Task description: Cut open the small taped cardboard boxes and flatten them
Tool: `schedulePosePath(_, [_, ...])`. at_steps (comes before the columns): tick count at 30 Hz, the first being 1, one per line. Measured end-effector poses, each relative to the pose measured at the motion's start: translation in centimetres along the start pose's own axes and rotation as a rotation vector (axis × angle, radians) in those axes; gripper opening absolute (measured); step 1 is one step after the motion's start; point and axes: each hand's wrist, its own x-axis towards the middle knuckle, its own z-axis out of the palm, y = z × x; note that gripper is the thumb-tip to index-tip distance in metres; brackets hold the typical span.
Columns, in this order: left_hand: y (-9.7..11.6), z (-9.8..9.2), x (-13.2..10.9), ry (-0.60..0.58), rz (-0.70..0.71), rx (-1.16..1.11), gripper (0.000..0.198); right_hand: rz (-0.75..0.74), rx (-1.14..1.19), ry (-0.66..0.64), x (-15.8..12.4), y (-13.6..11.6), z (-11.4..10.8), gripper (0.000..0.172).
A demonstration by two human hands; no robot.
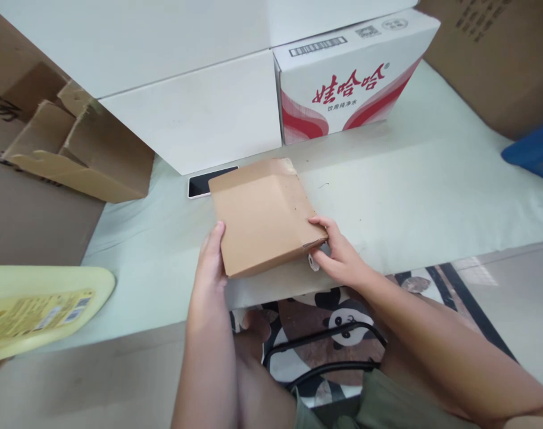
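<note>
From here I see left hand [211,262] and right hand [340,257] pinching the cardboard box [256,214], likely steadying it; next needs even pressure.

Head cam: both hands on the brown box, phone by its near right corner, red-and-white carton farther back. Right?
Not quite: the phone is by the far left corner of the brown box, as the head view shows. The rest holds: left hand and right hand on the box, red-and-white carton farther back.

The carton [258,220] is between the hands [212,256] [338,256], before the phone [200,185] and the water box [347,95].
</note>
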Motion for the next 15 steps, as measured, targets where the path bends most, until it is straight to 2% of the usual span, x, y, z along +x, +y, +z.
schedulePosePath(15, [0.09, 0.46, -0.22, -0.004, 0.001, 0.003, 0.051, 0.008, 0.071, -0.041, 0.0, 0.04, -0.02, 0.055])
